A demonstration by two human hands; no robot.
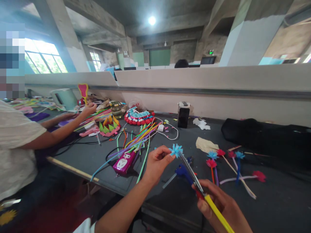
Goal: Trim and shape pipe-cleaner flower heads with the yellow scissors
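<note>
My left hand [159, 160] pinches a small light-blue fringed flower [176, 150] between thumb and fingertips, above the dark table. My right hand [218, 200] is closed around scissors [194, 177] with long metal blades and a yellow handle. Their tips touch or nearly touch the flower's right side; whether the blades are apart I cannot tell. Behind the scissors, partly hidden, lies a blue glue gun [182, 170] with a clear glue stick [169, 181] protruding. Several flowers on stems lie to the right, including a red flower [259, 176] and a blue flower [213, 155].
Colourful fuzzy stems [139, 139] lie across a purple power strip [124, 162] at left. Farther back are a beaded collar [139, 116], a crown-like craft [109, 126] and a phone [183, 117]. Black cloth [264, 139] lies right. A co-worker's arm [65, 129] reaches in from the left.
</note>
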